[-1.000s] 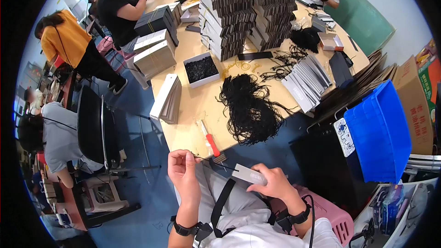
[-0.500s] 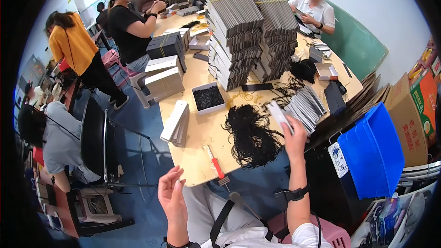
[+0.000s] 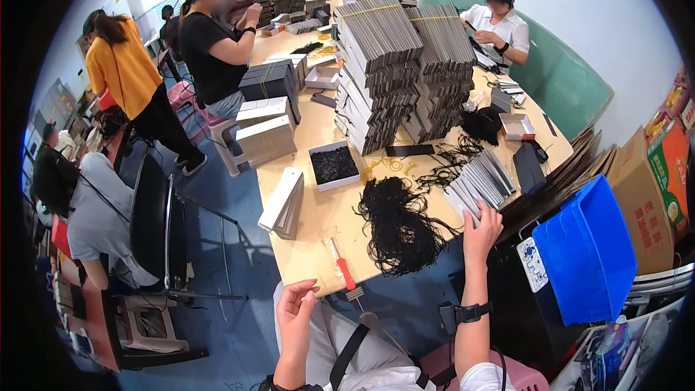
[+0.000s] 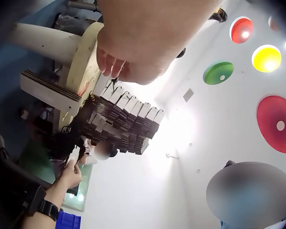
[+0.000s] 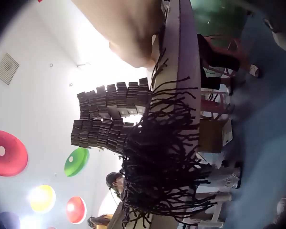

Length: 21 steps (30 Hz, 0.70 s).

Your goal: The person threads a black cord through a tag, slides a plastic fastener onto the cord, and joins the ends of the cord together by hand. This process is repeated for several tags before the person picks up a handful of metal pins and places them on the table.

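Observation:
At the right front of the table, my right hand (image 3: 481, 237) pinches a pale card (image 3: 460, 205) against the near end of a fanned row of cards (image 3: 492, 177). The left wrist view also shows the right hand (image 4: 70, 176) with the white card (image 4: 75, 154) at its fingertips. My left hand (image 3: 295, 316) hovers by the near table edge, fingers loosely bent, holding nothing. Between the hands lies a heap of black cords (image 3: 402, 232), which fills much of the right wrist view as dark strands (image 5: 157, 162); there my fingertips are hidden.
Tall card stacks (image 3: 380, 72) stand mid-table. Left of the cords are a box of small black pieces (image 3: 334, 165), a card bundle (image 3: 284, 203) and a red-handled tool (image 3: 344, 273). A blue bin (image 3: 590, 246) is at the right. Other people sit or stand around.
My right hand has carried the card from over my lap to the row at the right. The left hand has let go of the cord. The head view has tilted up.

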Motion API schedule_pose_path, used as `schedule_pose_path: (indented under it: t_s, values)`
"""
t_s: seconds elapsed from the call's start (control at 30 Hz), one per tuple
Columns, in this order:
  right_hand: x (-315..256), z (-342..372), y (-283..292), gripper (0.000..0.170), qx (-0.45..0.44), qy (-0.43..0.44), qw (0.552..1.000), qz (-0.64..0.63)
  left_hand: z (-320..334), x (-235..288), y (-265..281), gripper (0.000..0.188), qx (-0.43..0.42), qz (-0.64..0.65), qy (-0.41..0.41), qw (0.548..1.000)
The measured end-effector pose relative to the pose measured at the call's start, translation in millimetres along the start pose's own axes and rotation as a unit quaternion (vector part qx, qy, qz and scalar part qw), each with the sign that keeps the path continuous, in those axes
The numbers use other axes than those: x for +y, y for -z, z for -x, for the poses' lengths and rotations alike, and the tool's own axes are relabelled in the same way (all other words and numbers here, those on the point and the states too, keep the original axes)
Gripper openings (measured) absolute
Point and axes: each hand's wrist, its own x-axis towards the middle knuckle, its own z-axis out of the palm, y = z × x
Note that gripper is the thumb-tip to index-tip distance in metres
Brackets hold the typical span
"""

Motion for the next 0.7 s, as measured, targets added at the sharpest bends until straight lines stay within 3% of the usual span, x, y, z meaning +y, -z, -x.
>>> schedule_pose_path:
  t_s: [0.1, 0.2, 0.33, 0.4, 0.57, 0.63, 0.7]
  values:
    - [2, 3, -4, 0.026, 0.003, 0.039, 0.997, 0.061, -1, -2, 0, 0.017, 0.000, -0.013, -0.002, 1.000]
    - [4, 2, -6, 0.027, 0.010, 0.069, 0.997, 0.043, -5, -5, 0, 0.017, -0.006, -0.028, -0.018, 0.999]
    - [6, 0, -7, 0.030, -0.007, 0.085, 0.995, 0.052, -13, -7, 1, 0.016, -0.006, -0.066, -0.061, 0.996]
    - [5, -2, -10, 0.032, 0.027, 0.075, 0.995, 0.061, -20, -9, 2, 0.015, -0.006, -0.083, -0.079, 0.993]
    - [5, -3, -3, 0.031, -0.013, 0.115, 0.991, 0.067, -36, -20, 3, 0.015, -0.048, -0.231, -0.128, 0.963]
    - [4, -4, 1, 0.035, -0.026, 0.131, 0.986, 0.099, -37, -19, -2, 0.016, -0.049, -0.222, -0.114, 0.967]
    - [0, -4, 7, 0.038, -0.035, 0.138, 0.984, 0.105, -38, -17, -5, 0.015, -0.051, -0.339, -0.153, 0.927]
